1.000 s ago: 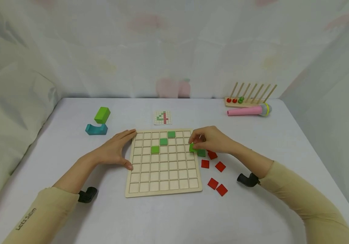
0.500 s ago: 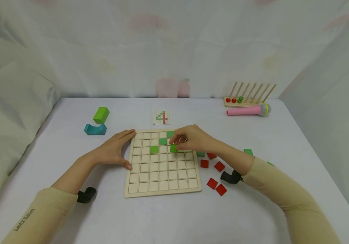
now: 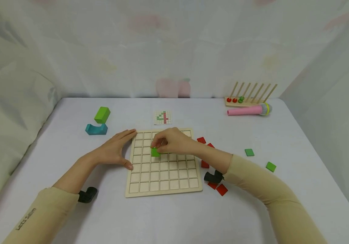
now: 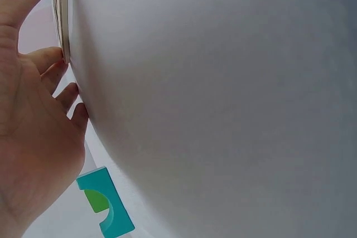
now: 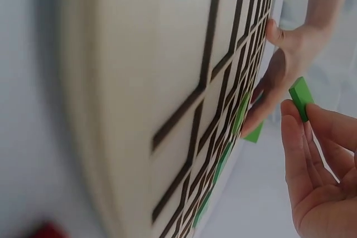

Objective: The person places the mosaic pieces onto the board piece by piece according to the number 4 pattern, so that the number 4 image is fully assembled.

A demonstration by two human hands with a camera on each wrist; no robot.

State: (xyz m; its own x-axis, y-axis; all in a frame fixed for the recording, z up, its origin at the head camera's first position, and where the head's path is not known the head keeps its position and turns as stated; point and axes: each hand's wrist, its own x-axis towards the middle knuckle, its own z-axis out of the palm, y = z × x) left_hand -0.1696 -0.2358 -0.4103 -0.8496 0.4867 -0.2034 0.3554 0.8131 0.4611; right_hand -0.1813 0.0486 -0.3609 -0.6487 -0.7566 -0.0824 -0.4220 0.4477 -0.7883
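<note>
A wooden grid board (image 3: pixel 163 176) lies on the white table. My right hand (image 3: pixel 177 142) pinches a green square tile (image 3: pixel 155 152) between thumb and fingertips over the board's left-middle cells. In the right wrist view that tile (image 5: pixel 302 98) is held tilted, apart from the board. Green tiles (image 5: pixel 222 160) sit in the grid there; in the head view the right hand hides them. My left hand (image 3: pixel 111 152) spans the board's left edge, thumb and fingers spread. The left wrist view shows its fingers touching the board's side (image 4: pixel 64 20).
Several red tiles (image 3: pixel 222 189) lie right of the board, partly under the right forearm. Two green tiles (image 3: pixel 249 152) lie farther right. Behind the board is a pattern card (image 3: pixel 162 117). A teal block (image 3: pixel 96 129), green block (image 3: pixel 102 115), pink microphone (image 3: pixel 249 110) and peg stand (image 3: pixel 243 102) stand around.
My right hand has carried the green tile leftward from the board's right edge to its left-middle cells. Two green tiles at the right have come into view. The left hand stays put.
</note>
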